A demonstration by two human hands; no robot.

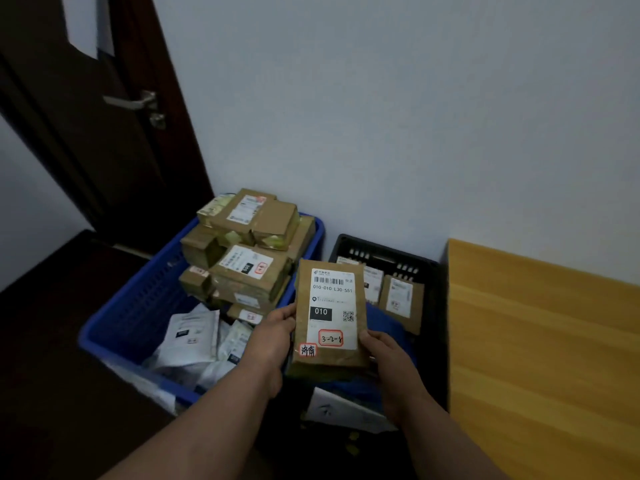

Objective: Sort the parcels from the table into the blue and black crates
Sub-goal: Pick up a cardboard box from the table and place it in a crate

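A flat brown parcel [329, 355] with a white shipping label marked 010 is held upright between both hands, above the gap between the two crates. My left hand [273, 337] grips its left edge. My right hand [388, 355] grips its lower right edge. The blue crate [114, 320] on the left holds a tall stack of brown boxes [249, 268] and several white mail bags [194, 344]. The black crate [349, 245] on the right holds a few brown parcels [401, 299] leaning against its far wall.
A yellow wooden table [540, 358] stands at the right, right beside the black crate. A dark door [86, 133] with a metal handle stands at the left. The white wall runs behind both crates. The floor at the lower left is dark.
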